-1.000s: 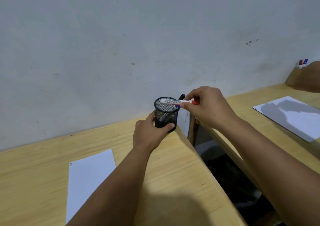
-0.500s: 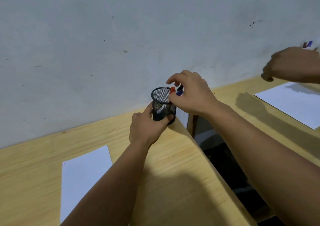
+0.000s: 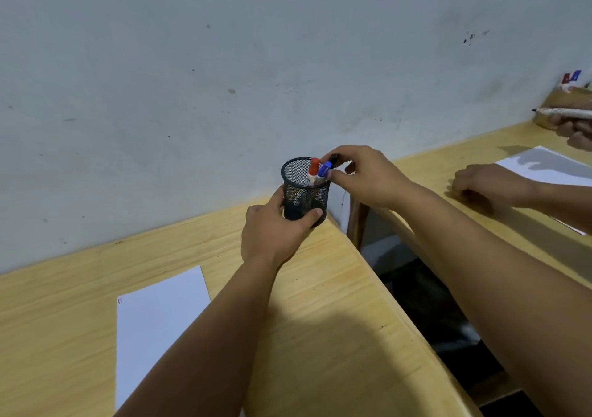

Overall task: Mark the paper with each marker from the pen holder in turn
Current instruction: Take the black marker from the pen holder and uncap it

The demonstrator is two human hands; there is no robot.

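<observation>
A black mesh pen holder (image 3: 306, 192) stands at the far right corner of my wooden table (image 3: 326, 304), near the wall. My left hand (image 3: 275, 231) is wrapped around its lower part. A red-capped marker (image 3: 314, 167) and a blue-capped marker (image 3: 324, 169) stand inside it. My right hand (image 3: 365, 176) is at the rim, index finger and thumb pinching the black-capped marker (image 3: 334, 159) that sticks out on the holder's right side. A white paper (image 3: 157, 320) lies to the lower left, with small red and blue marks (image 3: 120, 300) at its top left corner.
A dark gap (image 3: 426, 304) separates my table from a second wooden table (image 3: 448, 167) on the right. There another person's hands (image 3: 490, 186) rest by a white sheet (image 3: 551, 167), one holding a marker (image 3: 563, 113) near a wooden holder (image 3: 567, 102).
The red marker left my right hand and now stands in the holder. My right fingers have shifted onto the black marker's cap. My left hand stays on the holder.
</observation>
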